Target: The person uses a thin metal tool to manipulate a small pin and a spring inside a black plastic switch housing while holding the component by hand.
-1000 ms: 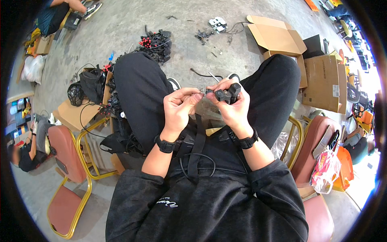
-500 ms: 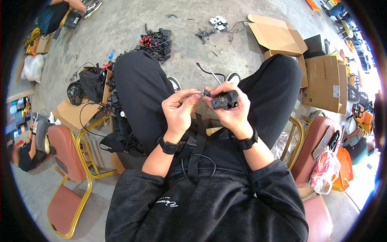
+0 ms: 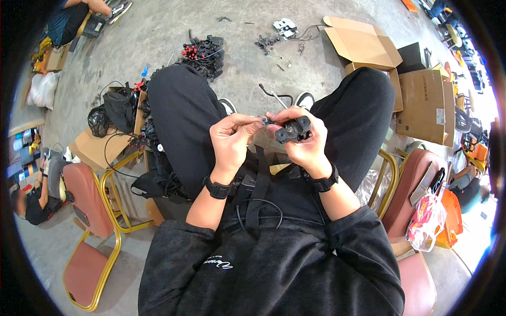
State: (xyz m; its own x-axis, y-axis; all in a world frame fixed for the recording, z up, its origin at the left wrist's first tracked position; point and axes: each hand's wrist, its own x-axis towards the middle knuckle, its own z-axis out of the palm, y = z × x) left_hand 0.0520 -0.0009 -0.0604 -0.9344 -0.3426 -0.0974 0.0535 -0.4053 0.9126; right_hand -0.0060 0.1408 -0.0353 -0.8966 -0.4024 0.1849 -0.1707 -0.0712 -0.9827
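Note:
Between my knees, my left hand pinches a small metallic piece with thumb and forefinger. My right hand is wrapped round a black angular part with two round features on its face, its fingertips meeting those of the left at the metallic piece. Whether the two pieces are joined I cannot tell. Just beyond my fingers are a silver rod and a short black cable; where their near ends go is unclear.
Black parts with red tips, open cardboard boxes and a bagged bundle of cables surround me on the concrete floor. Pink chairs flank me, with bags at the right. Other people sit toward both sides.
The black part in my right hand has turned, showing more of its face. The cable beyond my hands has shifted. Both hands still meet at the small piece.

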